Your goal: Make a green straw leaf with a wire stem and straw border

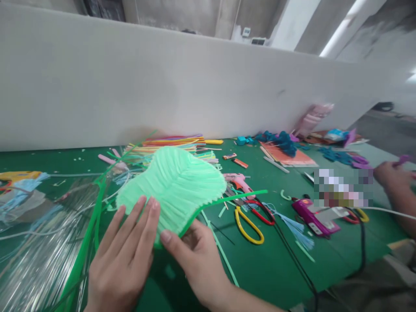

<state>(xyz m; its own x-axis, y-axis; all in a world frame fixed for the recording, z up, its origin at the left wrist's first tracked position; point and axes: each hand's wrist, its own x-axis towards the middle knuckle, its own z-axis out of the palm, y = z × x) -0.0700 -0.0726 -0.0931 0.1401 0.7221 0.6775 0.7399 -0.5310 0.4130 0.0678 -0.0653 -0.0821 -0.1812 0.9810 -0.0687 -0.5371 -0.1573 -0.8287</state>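
A mint-green, leaf-shaped piece (177,177) with fuzzy ribs, seemingly of pipe cleaners, is held tilted above the green table. My right hand (201,260) pinches its lower edge, the thumb on top and the fingers underneath. Across its lower left part my left hand (125,251) rests with fingers stretched out flat. A brighter green strip (232,198) follows the lower right edge and juts out to the right. Just right of the leaf lie yellow- and red-handled scissors (248,225) and a pink glue gun (238,184).
Clear plastic wrap (45,255) covers the table's left side, near a yellow glue gun (21,177). Behind the leaf are coloured pipe cleaners (175,141). A purple device (315,219) and cords lie right. Another person's hand (394,175) is at far right. A white partition (146,82) stands behind.
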